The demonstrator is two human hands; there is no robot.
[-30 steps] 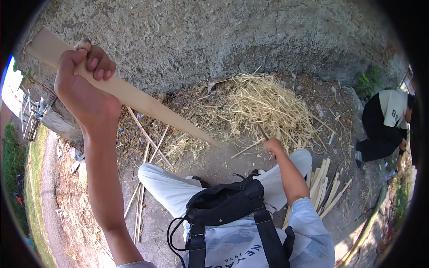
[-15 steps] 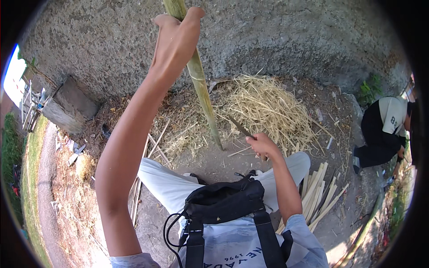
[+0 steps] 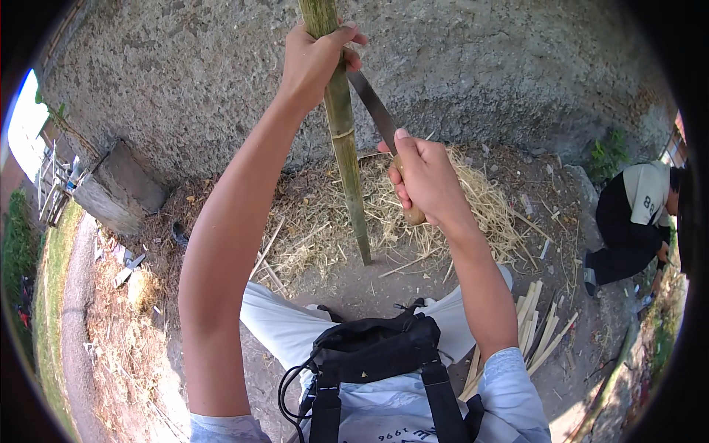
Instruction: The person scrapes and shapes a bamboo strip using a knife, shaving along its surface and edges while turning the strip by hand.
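A long green-brown bamboo pole (image 3: pixel 342 125) stands nearly upright before me, its lower end on the dirt. High on the pole, my left hand (image 3: pixel 314 63) is wrapped round it, some fingertips showing on its right side. My right hand (image 3: pixel 427 177) grips the wooden handle of a knife (image 3: pixel 378 111) with a long dark blade. That blade slants up and to the left, its upper end close to the pole just below my left fingers. Whether it touches the pole I cannot tell.
A heap of pale shavings (image 3: pixel 476 196) lies beyond my right hand. Split bamboo strips (image 3: pixel 543 321) lie by my right leg. A rough wall (image 3: pixel 480 66) rises ahead. A concrete block (image 3: pixel 122 188) stands at left; another person (image 3: pixel 639 214) crouches at right.
My right hand has lifted the knife from low near the shavings up to the pole. My left hand and the pole's upper part have shifted slightly right.
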